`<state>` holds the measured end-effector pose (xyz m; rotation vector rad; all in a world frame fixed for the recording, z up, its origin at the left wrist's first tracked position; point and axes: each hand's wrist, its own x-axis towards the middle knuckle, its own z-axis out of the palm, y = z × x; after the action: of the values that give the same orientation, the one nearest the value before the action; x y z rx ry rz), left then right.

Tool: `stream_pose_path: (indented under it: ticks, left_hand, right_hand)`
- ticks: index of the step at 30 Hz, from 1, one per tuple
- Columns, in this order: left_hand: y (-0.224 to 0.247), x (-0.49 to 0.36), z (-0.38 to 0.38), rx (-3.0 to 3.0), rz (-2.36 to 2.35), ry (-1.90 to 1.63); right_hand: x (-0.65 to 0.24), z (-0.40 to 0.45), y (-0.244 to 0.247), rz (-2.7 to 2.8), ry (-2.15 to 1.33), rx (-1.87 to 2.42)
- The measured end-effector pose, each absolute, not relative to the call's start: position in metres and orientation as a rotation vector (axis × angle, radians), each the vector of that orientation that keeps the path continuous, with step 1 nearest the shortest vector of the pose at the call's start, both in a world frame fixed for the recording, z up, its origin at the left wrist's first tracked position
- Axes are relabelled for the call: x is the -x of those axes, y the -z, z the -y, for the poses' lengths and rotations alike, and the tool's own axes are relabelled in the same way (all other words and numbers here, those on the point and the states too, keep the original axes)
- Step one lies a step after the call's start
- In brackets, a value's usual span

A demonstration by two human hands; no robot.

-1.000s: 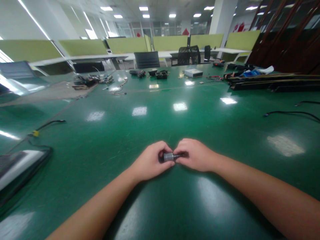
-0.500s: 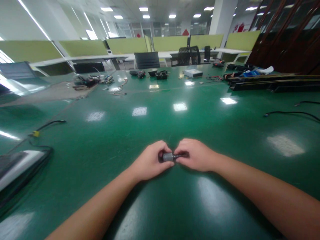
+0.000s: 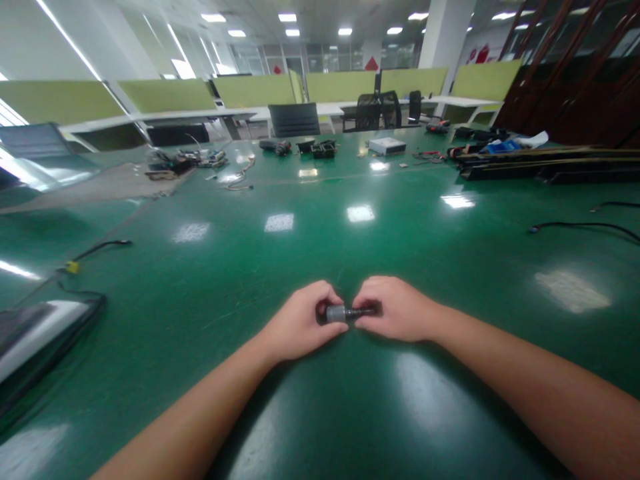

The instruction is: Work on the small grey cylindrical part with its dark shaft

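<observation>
A small dark cylindrical part (image 3: pixel 336 314) with a grey band and a thin dark shaft on its right side lies level, low over the green table or on it. I cannot make out its exact kind. My left hand (image 3: pixel 301 321) is closed around its thick left end, with thumb below and fingers above. At the thin shaft, the thumb and fingers of my right hand (image 3: pixel 395 309) curl in a pinch. The shaft's far tip disappears into the shadow of my right palm. A narrow gap separates the two hands.
The glossy green table (image 3: pixel 320 260) reflects the ceiling lights. A grey and black device (image 3: pixel 47 333) with a cable is at the left edge. Black cables (image 3: pixel 585 227) lie right. Farther back are a silver box (image 3: pixel 387 146), black rails (image 3: pixel 545 165) and a power drill (image 3: pixel 276 147).
My right hand has shifted slightly right along the shaft, so a little more of the shaft shows. My left hand and the part's thick body have barely moved.
</observation>
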<state>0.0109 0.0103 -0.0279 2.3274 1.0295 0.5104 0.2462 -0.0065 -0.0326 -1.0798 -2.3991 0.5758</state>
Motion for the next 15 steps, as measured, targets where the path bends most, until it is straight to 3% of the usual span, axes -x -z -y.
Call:
stream_pose_path:
  ticks: [15]
  left_hand:
    - [0.033,0.000,-0.010,-2.334,-1.063,-0.490]
  right_hand:
    - [-0.277,-0.001,0.023,2.375,-0.835,1.281]
